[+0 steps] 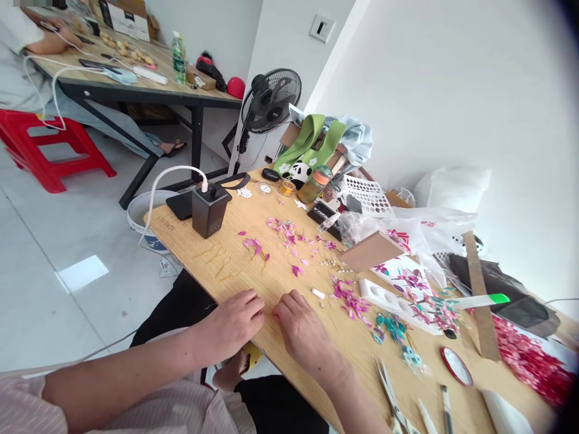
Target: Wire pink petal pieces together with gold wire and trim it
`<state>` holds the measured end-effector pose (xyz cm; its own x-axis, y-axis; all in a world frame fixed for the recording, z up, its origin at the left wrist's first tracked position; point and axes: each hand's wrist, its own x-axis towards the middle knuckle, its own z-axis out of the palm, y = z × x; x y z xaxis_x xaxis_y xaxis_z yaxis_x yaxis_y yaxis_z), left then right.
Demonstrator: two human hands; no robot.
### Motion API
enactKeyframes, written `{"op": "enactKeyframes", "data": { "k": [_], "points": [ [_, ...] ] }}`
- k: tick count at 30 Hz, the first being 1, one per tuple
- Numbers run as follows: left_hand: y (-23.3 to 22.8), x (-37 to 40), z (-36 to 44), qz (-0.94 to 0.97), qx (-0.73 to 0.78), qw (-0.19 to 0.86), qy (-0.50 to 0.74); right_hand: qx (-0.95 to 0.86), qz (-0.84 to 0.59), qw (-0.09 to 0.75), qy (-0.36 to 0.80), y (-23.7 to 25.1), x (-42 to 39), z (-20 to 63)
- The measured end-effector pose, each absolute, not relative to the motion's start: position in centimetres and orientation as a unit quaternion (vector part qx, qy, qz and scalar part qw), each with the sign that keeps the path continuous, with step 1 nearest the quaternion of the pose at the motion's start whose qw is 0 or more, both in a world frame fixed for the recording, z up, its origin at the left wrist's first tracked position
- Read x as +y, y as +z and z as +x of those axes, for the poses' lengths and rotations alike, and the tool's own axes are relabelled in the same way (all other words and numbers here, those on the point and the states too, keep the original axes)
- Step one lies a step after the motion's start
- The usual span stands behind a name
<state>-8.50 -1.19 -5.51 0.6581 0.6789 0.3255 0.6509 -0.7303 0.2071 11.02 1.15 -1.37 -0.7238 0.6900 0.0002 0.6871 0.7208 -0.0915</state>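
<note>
My left hand is at the near edge of the wooden table, its fingers curled and pressed together. A short gap away, my right hand rests low over the wood with its fingers bent inward. Whatever the fingertips hold, if anything, is hidden or too small to name. Beyond my left hand lie thin yellow wire loops and a small group of magenta petals on wire stems. Right of my right hand are a small white stick and a pile of pink-purple petals.
A black power block with a white cable stands at the left edge. Scissors, a roll of tape, teal pieces and a glass jar lie rightward and behind. A fan and a co-worker's hand are farther off.
</note>
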Motion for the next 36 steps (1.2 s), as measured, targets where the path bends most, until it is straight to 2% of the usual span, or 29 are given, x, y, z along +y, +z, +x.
{"op": "enactKeyframes", "data": {
  "k": [10,24,36],
  "points": [
    [-5.4,-0.9,-8.8,0.913,0.357,0.039,0.194,-0.937,-0.348,0.014,0.023,-1.5,1.4,11.0],
    [-5.3,-0.8,-8.8,0.911,0.359,0.038,0.199,-0.953,-0.297,-0.020,-0.061,-0.6,1.3,9.9],
    [-5.7,-0.7,-8.8,0.911,0.353,0.054,0.206,-0.955,-0.292,-0.012,-0.056,-0.6,1.8,9.8]
  ]
}}
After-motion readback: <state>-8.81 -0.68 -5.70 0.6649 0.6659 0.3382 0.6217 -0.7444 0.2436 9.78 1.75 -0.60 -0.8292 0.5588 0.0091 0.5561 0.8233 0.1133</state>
